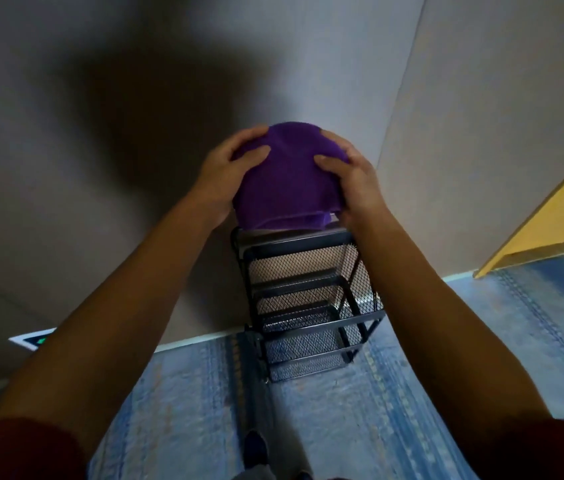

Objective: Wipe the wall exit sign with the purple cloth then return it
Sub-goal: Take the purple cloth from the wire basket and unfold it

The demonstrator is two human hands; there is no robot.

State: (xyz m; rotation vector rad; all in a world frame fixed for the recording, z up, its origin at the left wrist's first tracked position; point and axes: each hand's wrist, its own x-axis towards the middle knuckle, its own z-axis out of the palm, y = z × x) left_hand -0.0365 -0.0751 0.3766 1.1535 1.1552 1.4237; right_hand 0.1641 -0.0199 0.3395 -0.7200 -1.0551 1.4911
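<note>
The purple cloth (284,181) is folded into a rounded bundle, held just above the top of a black wire-mesh rack (308,299). My left hand (228,171) grips its left side, thumb on top. My right hand (349,178) grips its right side the same way. Low on the wall at the far left, a small white sign with a green mark (34,340) shows partly behind my left forearm.
The rack stands against a grey wall (100,133) on a blue patterned floor (446,341). A yellow wooden door or panel (557,220) leans in at the right. My shoe (256,448) is visible at the bottom centre.
</note>
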